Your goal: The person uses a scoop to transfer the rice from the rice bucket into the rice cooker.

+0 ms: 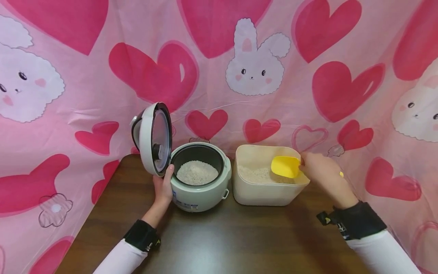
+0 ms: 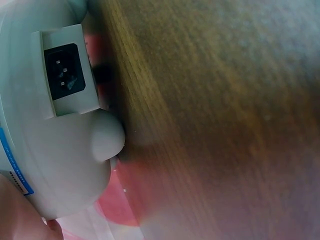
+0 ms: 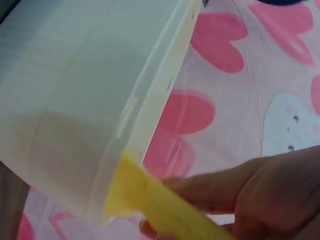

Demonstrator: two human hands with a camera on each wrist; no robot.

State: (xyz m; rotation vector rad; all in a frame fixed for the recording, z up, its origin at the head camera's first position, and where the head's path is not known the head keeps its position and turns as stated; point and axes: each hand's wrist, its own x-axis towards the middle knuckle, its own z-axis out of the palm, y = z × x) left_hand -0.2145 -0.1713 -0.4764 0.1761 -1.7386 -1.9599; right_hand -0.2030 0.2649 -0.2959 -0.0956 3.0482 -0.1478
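Note:
My right hand (image 1: 319, 171) grips the handle of a yellow rice scoop (image 1: 286, 166), whose bowl is inside the cream rice bin (image 1: 268, 194) at its right end. Loose rice (image 1: 256, 174) lies in the bin below the scoop. In the right wrist view the scoop's handle (image 3: 175, 212) runs between the thumb and fingers. My left hand (image 1: 163, 186) rests against the left side of a pale green rice cooker (image 1: 202, 198), thumb up by the raised lid (image 1: 149, 140). White rice (image 1: 197, 172) lies in the cooker's dark inner pot (image 1: 212, 152).
Cooker and bin stand side by side near the back of the dark wooden table (image 1: 219, 239). A pink cloth (image 1: 212, 91) with hearts and rabbits hangs close behind them. The left wrist view shows a power socket (image 2: 65, 71) on the cooker's side.

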